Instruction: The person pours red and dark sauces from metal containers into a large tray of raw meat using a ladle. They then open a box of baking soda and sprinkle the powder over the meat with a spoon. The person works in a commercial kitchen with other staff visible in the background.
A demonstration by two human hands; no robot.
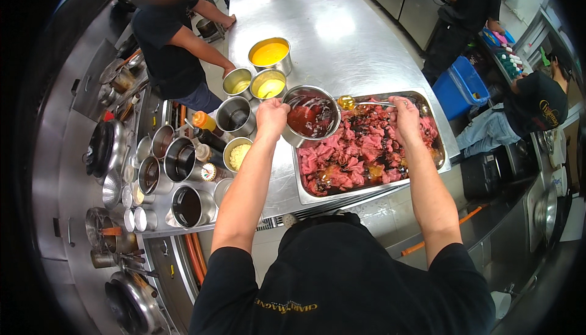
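Carefully, sauce at my left, meat to my right.
My left hand (272, 117) pinches the rim of a steel pot (294, 141) of dark red-brown sauce (309, 119), by the steel tray's (342, 196) left side. Next, the amber-looking bowl of the ladle (346, 102), then sliced raw-looking meat (370, 147) across the tray; my right hand (405, 119) grips the ladle's handle. I'd keep the pot steady and ladle level, letting drips fall inside the tray.
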